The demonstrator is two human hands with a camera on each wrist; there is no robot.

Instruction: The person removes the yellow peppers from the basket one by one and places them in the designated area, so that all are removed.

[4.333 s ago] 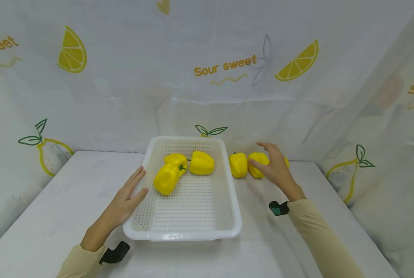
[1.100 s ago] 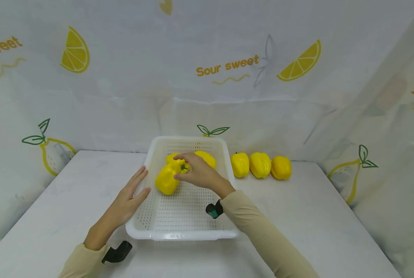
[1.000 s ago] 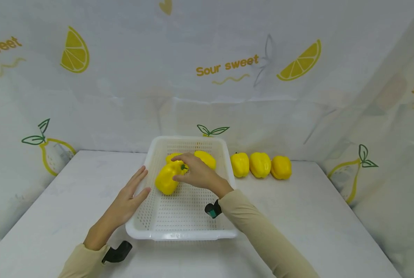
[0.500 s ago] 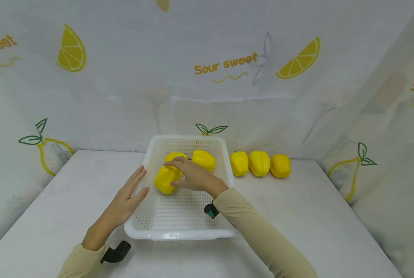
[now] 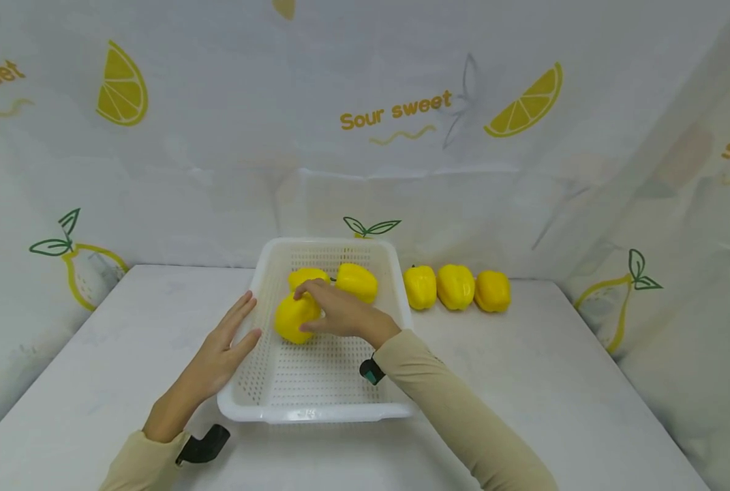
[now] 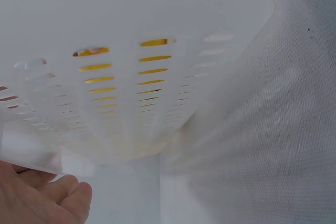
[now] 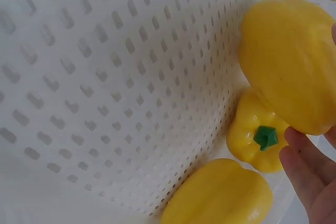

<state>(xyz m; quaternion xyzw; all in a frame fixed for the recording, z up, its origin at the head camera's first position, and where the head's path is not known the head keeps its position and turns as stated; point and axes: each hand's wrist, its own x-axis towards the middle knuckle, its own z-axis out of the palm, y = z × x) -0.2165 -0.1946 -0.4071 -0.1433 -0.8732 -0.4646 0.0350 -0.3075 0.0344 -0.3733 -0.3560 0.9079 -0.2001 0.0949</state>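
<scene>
A white perforated plastic basket [image 5: 322,414] holds three yellow bell peppers. My right hand [image 5: 343,312] reaches into it and grips the nearest yellow bell pepper [image 5: 292,320], thumb on the near side and fingers over the far side. In the right wrist view, fingertips press against this pepper [image 7: 291,61], while a second pepper with a green stem [image 7: 265,138] lies just beyond. The third basket pepper [image 5: 357,281] sits at the back right. My left hand [image 5: 220,351] rests along the basket's left rim, fingers straight; in the left wrist view its fingers [image 6: 76,203] show beside the rim.
Outside the basket, right of it, three more yellow bell peppers stand in a row: one near the rim [image 5: 420,287], a middle one [image 5: 455,286] and an outer one [image 5: 492,291]. A lemon-print cloth [image 5: 242,136] hangs behind the white table [image 5: 561,402].
My right hand has gone from the pepper row into the basket, then slid slightly left onto the nearest pepper, which has turned a little. My left hand stays at the rim.
</scene>
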